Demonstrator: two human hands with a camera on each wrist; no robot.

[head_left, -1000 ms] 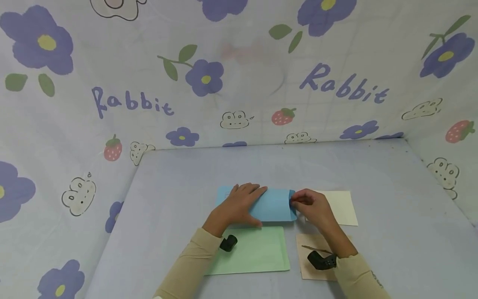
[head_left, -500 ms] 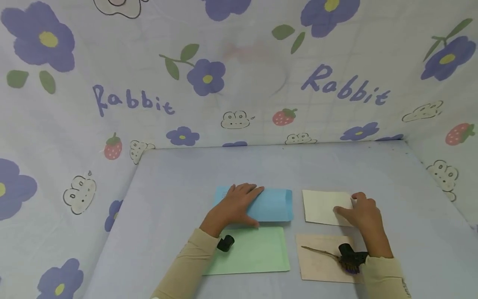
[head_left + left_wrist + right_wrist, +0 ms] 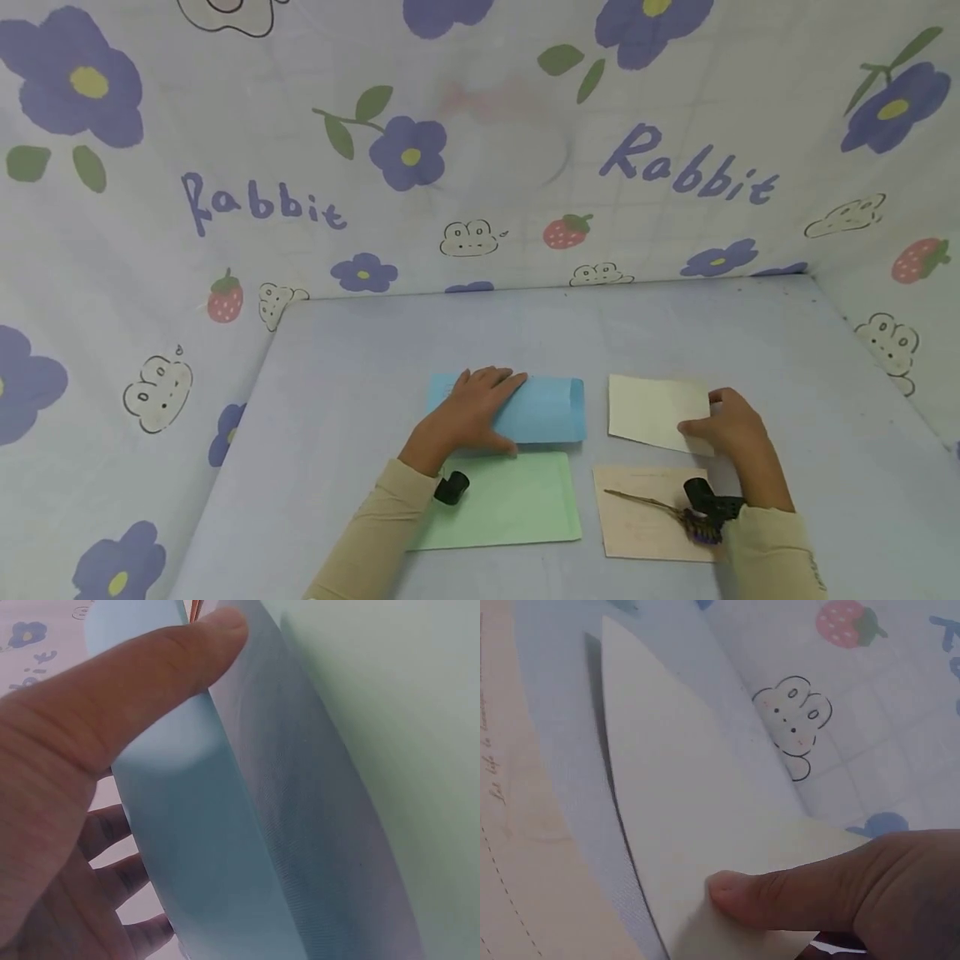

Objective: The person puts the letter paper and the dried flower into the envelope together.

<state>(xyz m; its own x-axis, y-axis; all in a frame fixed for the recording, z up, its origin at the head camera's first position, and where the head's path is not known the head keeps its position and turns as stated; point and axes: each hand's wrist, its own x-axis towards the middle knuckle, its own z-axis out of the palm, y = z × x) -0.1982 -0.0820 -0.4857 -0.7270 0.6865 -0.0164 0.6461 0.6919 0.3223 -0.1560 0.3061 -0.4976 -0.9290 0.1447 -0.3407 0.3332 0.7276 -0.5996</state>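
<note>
My left hand [image 3: 480, 408] spans a light blue envelope [image 3: 543, 408], its thumb at the near edge and its fingers at the far edge. In the left wrist view the thumb [image 3: 150, 686] crosses the envelope [image 3: 210, 847], with fingertips along the opposite edge. My right hand [image 3: 731, 429] pinches the right end of a cream card [image 3: 648, 408]. The right wrist view has the thumb [image 3: 757, 896] pressed on top of the card [image 3: 667, 772], whose far end stands slightly off the table; the other fingers are mostly hidden underneath.
A pale green envelope-like sheet [image 3: 517, 504] lies in front of the blue envelope. To its right is a beige printed card [image 3: 637, 533] bearing a dried flower sprig [image 3: 645, 500], partly covered by the right wrist camera [image 3: 705, 496]. A patterned cloth wall [image 3: 510, 167] borders the table.
My right hand has left the blue envelope's right end, moved right to the cream card and taken hold of it. The card has risen slightly. My left hand has stayed on the envelope.
</note>
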